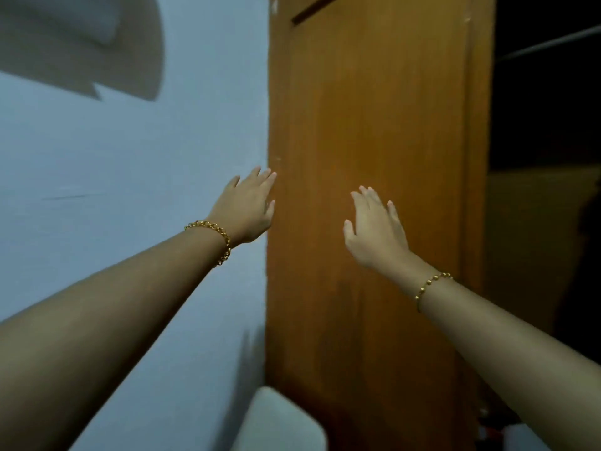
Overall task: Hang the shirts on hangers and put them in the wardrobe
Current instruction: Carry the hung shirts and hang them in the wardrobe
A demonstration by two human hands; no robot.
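Both hands empty, fingers straight: left hand (248, 208) fingertips met wardrobe door (367, 125) edge; right hand (374, 226) spread against door, contact unclear.

Both bare arms reach forward, nearly straight. The left hand (248, 208) is farther out, fingers straight and close together; the right hand (374, 229) is raised beside it, fingers relaxed, slightly spread, holding nothing

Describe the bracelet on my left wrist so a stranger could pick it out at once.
Start at the pale blue wall; the arm crossing it ends in the left hand at the edge of the wooden door. The bracelet circles that wrist: chunky gold links, unlike the thin beaded bracelet on the other wrist.
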